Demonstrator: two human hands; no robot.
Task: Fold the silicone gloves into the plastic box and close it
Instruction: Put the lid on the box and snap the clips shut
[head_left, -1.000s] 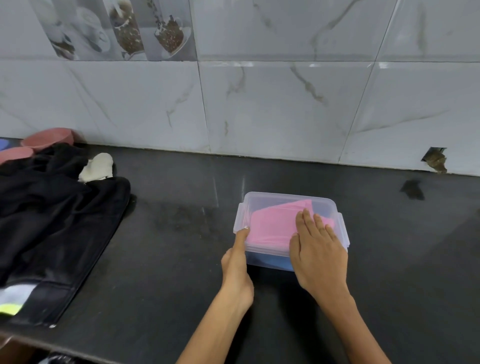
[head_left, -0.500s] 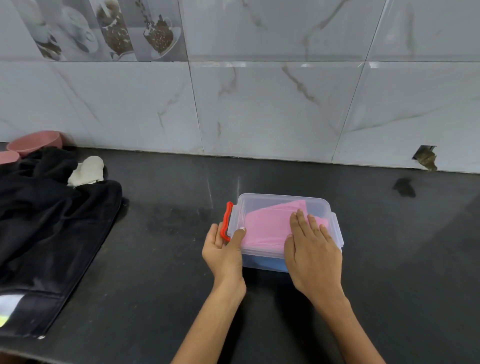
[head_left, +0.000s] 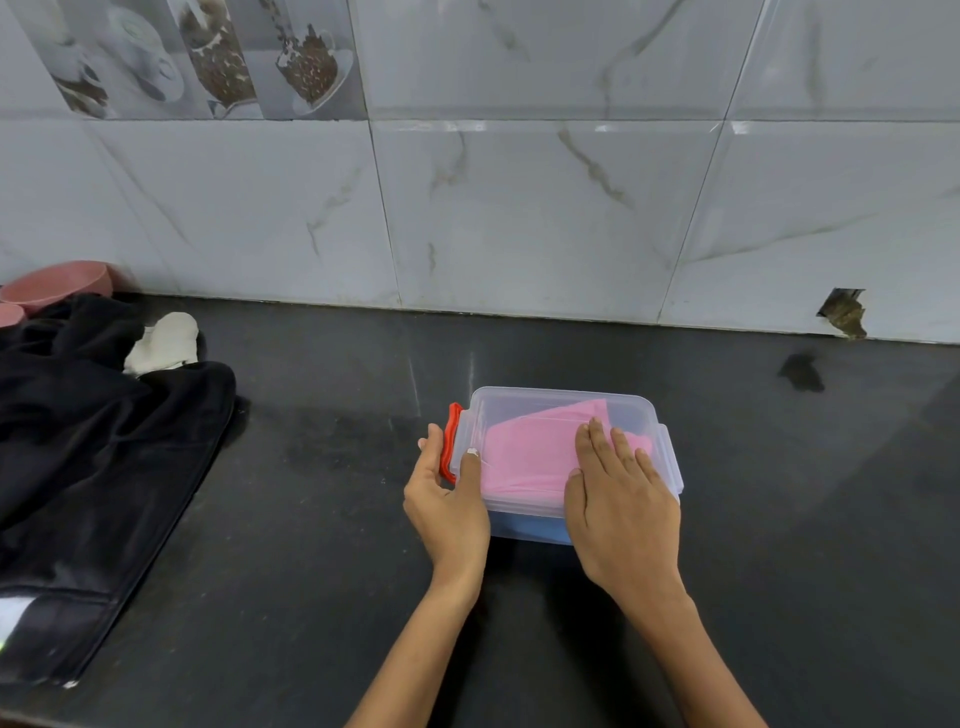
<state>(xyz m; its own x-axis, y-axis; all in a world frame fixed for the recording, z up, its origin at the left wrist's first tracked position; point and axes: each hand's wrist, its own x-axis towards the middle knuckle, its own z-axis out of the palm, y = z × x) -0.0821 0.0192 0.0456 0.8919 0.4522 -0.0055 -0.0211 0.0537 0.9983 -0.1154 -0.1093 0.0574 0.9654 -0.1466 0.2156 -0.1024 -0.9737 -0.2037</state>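
A clear plastic box (head_left: 571, 457) sits on a dark desk (head_left: 322, 519), a little right of centre and in front of a wall of white marbled tiles (head_left: 519, 208). Its clear lid (head_left: 550, 410) is on top, and through it a folded pink silicone glove (head_left: 524, 460) shows inside; something blue (head_left: 530, 527) shows through the box's near wall, low down. The right hand (head_left: 621, 509) lies flat on the lid with straight fingers, pressing on its right half. The left hand (head_left: 447, 499) grips the box's left end, thumb resting on the lid's corner and fingers curled round the red latch (head_left: 450, 441), which stands out from the side. At the far left of the desk lies a heap of black cloth (head_left: 88, 467) with a small white cloth piece (head_left: 163, 343) on its far edge. Behind them, against the wall, stand pink bowls (head_left: 57, 286). A chipped hole (head_left: 844, 312) marks the tile at the far right.
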